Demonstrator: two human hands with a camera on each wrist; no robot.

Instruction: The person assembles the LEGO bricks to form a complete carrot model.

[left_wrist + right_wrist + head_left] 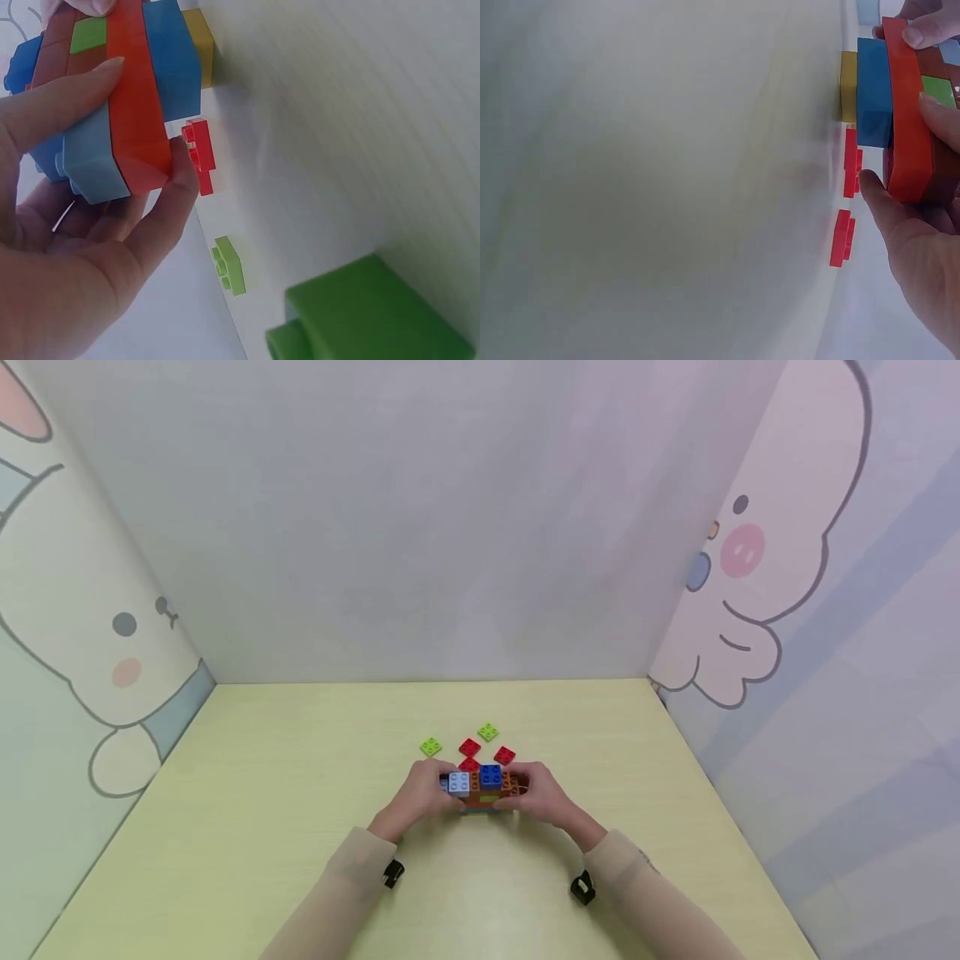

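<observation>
Both hands hold one stacked toy-brick build [487, 795] over the middle of the table. My left hand [422, 793] grips its left end, thumb on the near face and fingers round the far side and underneath. The right end is held by my right hand [546, 793], its thumb also on the near face. In the left wrist view, a long red brick [139, 97] runs above a blue brick [174, 60] and a yellow brick [201, 45] at the bottom. Light blue, brown, lime and dark blue bricks sit higher. Fingers partly hide the ends.
Behind the build lie several flat plates, among them a red plate [505, 756], a lime plate [431, 747] and another lime plate [488, 732]. A green brick [375, 315] appears close to the left wrist camera. Partition walls [427, 527] border the table [262, 760].
</observation>
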